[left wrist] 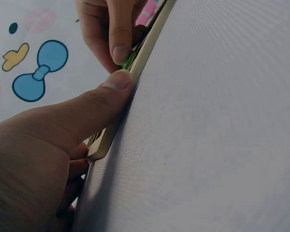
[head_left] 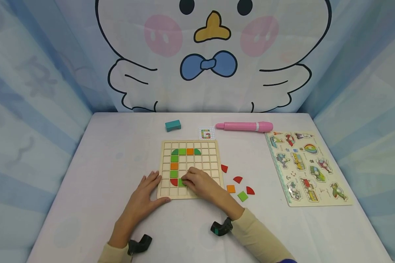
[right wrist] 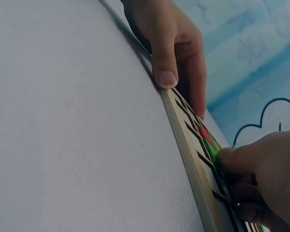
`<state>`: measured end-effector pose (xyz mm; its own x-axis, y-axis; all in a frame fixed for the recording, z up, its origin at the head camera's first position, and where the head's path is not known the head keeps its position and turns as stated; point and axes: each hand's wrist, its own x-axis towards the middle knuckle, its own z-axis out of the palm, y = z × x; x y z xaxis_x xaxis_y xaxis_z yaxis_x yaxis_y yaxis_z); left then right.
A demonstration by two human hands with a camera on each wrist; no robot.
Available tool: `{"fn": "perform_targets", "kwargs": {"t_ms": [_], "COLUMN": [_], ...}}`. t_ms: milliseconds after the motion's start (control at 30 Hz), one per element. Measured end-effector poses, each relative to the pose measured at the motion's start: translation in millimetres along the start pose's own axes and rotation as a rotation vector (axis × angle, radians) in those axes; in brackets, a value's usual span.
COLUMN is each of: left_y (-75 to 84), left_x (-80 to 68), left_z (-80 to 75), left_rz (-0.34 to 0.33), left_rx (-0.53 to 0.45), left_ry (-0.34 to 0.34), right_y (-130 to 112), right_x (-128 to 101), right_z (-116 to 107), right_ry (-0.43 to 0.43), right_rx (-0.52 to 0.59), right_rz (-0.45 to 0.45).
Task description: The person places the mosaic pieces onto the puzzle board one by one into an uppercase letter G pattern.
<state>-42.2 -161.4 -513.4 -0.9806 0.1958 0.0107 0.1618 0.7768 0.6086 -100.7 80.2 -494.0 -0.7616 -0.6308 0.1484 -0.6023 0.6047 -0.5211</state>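
Wooden grid board lies flat mid-table, partly filled with green, orange and red tiles. Left hand rests at the board's near-left corner, fingers straight, thumb pressed along the near edge. Right hand over the near rows, fingertips pinching a green tile just right of a red one. Loose tiles lie right of the board. Pink pen and teal block at far side; vehicle puzzle far right.

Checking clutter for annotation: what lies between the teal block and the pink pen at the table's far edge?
In the head view, only a small pattern card lies between the teal block and the pink pen; otherwise bare tablecloth.
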Motion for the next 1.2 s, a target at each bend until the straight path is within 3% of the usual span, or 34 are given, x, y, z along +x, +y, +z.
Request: {"fn": "perform_targets", "kwargs": {"t_ms": [267, 800, 1200], "left_y": [0.6, 3.5, 3.5], "left_x": [0.1, 0.1, 0.1], "left_z": [-0.3, -0.8, -0.9], "left_rz": [0.001, -0.029, -0.031], "left_rx": [0.005, 0.007, -0.001], "left_ry": [0.004, -0.013, -0.014], "right_y": [-1.2, 12.1, 24.9], "right_x": [-1.7, -16.8, -31.8], "right_z": [-6.6, -33.2, -44.3], "right_ry": [-0.018, 0.066, 0.100], "right_rx": [-0.009, 0.002, 0.019], "right_rz": [0.073, 0.133, 0.114]}}
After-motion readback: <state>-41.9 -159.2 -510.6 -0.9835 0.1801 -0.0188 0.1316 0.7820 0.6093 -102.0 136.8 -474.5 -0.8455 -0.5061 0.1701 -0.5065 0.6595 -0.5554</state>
